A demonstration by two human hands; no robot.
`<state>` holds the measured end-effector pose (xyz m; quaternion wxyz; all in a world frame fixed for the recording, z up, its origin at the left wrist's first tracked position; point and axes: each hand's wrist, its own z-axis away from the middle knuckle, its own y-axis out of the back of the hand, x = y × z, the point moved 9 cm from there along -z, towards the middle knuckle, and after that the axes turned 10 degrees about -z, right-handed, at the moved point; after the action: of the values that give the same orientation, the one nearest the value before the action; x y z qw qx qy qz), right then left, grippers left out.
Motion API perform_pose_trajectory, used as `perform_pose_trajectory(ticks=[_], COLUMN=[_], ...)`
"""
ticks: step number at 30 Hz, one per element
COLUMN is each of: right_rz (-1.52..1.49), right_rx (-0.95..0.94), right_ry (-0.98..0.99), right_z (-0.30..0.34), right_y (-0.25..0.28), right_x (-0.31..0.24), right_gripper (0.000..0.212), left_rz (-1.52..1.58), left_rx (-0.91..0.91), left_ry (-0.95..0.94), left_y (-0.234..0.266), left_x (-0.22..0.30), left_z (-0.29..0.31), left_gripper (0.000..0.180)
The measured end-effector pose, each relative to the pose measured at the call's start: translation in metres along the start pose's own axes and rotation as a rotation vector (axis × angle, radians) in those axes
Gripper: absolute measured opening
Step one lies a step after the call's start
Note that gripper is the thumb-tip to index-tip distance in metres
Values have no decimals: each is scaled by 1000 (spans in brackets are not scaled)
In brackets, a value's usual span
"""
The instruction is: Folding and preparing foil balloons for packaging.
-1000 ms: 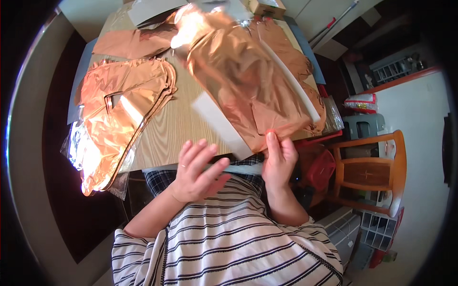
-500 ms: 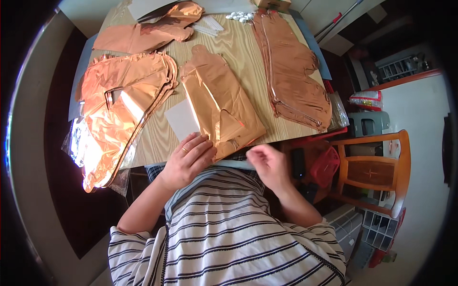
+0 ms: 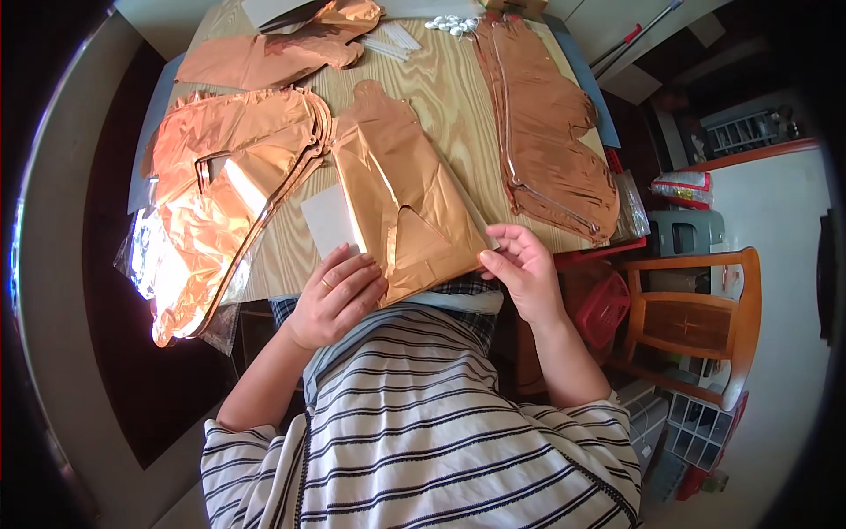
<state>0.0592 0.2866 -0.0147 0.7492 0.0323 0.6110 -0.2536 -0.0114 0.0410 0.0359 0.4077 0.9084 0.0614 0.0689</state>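
Observation:
A folded copper-coloured foil balloon (image 3: 410, 198) lies in front of me, its narrow end pointing away and its near edge at the table's front. My left hand (image 3: 335, 295) lies over its near left corner, fingers together on the foil; the thumb is hidden. My right hand (image 3: 522, 269) pinches the near right corner between thumb and fingers. A white card (image 3: 328, 222) juts out from the left side of the balloon, partly beneath it, and a pale edge also shows along its right side.
Flat copper foil balloons lie in a pile at the left (image 3: 225, 145), overhanging the table (image 3: 441, 70), and in another at the right (image 3: 551, 132). More foil (image 3: 256, 60), white sticks (image 3: 392, 40) and small white pieces (image 3: 452, 25) are at the back. A wooden chair (image 3: 692, 322) stands right.
My right hand has moved up and right and taken hold of the balloon's near right corner. The left hand has shifted slightly down and left.

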Motion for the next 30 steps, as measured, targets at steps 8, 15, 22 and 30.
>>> perform_pose_trajectory(ticks=[8,15,22,30], right_rz=[557,710,1178,1311], right_rx=[134,88,-114,-416], right_ry=[298,367,880,1202], right_z=[13,13,43,35], right_y=[-11,-21,-75,-91], right_x=[-17,-22,-51,-17], right_gripper=[9,12,46,28], left_rz=[-70,-49,-64,-89], left_rx=[-88,-103,-91,-54], left_ry=[64,124,104,28], left_y=[-3,-4,-8,-4], left_x=[-5,-4,-4,-5], left_z=[14,15,20,19], left_gripper=[33,39,48,36])
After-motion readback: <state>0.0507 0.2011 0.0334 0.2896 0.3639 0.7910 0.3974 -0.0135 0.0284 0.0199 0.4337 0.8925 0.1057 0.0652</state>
